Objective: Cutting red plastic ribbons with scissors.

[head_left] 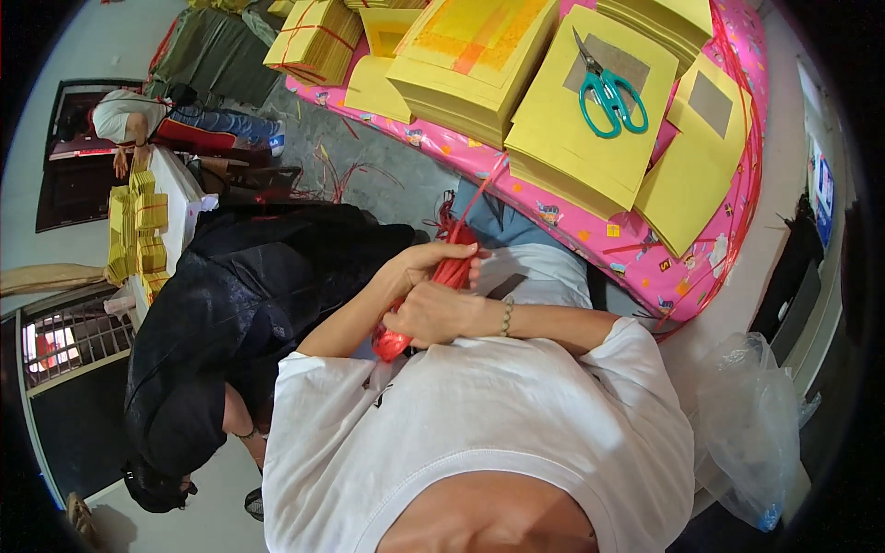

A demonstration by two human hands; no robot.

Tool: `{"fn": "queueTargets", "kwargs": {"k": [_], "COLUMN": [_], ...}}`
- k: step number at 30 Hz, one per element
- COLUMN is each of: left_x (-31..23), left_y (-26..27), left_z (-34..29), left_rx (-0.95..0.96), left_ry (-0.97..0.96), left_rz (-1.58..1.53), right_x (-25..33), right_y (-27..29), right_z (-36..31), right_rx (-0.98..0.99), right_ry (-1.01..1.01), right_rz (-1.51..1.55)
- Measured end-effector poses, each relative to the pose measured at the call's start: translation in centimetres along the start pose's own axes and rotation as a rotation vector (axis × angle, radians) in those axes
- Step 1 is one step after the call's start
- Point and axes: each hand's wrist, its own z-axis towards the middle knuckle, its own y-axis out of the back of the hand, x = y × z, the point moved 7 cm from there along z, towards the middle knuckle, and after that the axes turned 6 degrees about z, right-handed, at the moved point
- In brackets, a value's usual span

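Observation:
Close to my white shirt, both hands grip a bundle of red plastic twine (392, 345). My left hand (427, 262) is closed around its upper part, with the thumb lying along the top. Lower down, my right hand (433, 313), with a beaded bracelet at the wrist, is wrapped round the twine. A red strand runs from the bundle up to the table edge. Beyond my hands, teal-handled scissors (608, 103) lie partly open on a stack of yellow paper sheets (562, 138).
A pink patterned cloth covers the table (678, 276), which bears more yellow stacks (461, 78). A person in black (267, 286) is close on my left; another person (138, 118) leans over a white table farther off. A clear plastic bag (751, 424) hangs at right.

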Motion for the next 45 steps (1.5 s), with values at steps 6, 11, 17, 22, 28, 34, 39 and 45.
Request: {"fn": "queueTargets", "kwargs": {"k": [6,11,17,22,28,34,39,45], "left_x": [-5.7,-10.7,-12.5,-11.1,-10.1,-8.2,-3.1,0.3], "left_y": [5.9,7.7,3.5,5.4,6.2,0.4,-5.0,-6.9], "left_z": [2.6,0.5,-1.4,-3.9,-7.4,-10.5,-11.5,-14.0], "left_rx": [-0.065,-0.101,0.087,-0.193,-0.326,-0.410,-0.346,-0.519], "left_ry": [-0.178,-0.308,-0.244,-0.341,-0.353,-0.443,-0.431,-0.660], "left_rz": [-0.206,-0.319,-0.430,-0.021,0.001,0.290,0.349,0.476], "right_x": [2.1,0.4,0.5,-0.1,-6.0,-11.7,-9.5,-6.5], "right_y": [-2.4,-1.8,-2.6,-0.5,5.4,4.0,4.3,8.2], "right_z": [1.3,0.5,0.3,-1.5,-1.1,-3.6,0.6,3.1], "right_rx": [0.071,0.097,0.117,0.243,-0.071,-0.496,-0.490,-0.622], "right_ry": [0.082,-0.008,0.013,-0.045,-0.355,-0.940,-0.532,-0.412], "right_rz": [-0.017,-0.060,-0.068,0.201,1.257,1.210,2.181,2.129]}}
